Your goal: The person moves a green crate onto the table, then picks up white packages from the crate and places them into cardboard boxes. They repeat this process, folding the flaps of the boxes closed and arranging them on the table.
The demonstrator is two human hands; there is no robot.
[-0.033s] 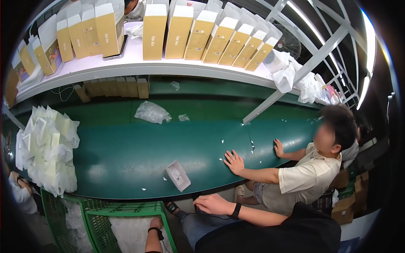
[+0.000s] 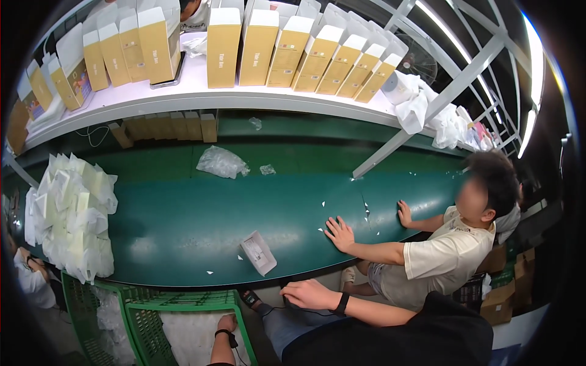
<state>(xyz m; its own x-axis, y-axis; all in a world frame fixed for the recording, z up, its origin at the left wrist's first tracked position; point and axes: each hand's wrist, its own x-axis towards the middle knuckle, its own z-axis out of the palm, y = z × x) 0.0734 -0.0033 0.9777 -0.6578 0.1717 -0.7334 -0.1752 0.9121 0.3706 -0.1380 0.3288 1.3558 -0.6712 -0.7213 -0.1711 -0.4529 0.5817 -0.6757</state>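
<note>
While the left hand [image 2: 227, 323] hangs at the green crate [image 2: 183, 301], fingers too hidden to judge, the pale open box [image 2: 259, 253] lies on the green worktop [image 2: 177, 213], ten o'clock from the nearer right hand [image 2: 311, 296], fingers loosely curled; its long axis runs eleven-to-five.

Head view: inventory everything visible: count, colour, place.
Shelf: one, white, along top
Printed boxes: over ten, gold, on shelf
Crumpled bags: several, white, shelf's right end
Small boxes: several, brown, under shelf
Table: one, green, centre
Wrapped packets: many, pale, table's left
Plastic bags: several, clear, table's back
Open box: one, pale, table's front
Scraps: several, white, on table
Crates: two, green, below table
Cartons: several, brown, far right
Fan: one, grey, upper right
Lights: several, white, upper right
Co-workers: several, nearest in cream, around table
Left hand: one, black wristband, at right crate
Right hand: one, black wristband, before table
</note>
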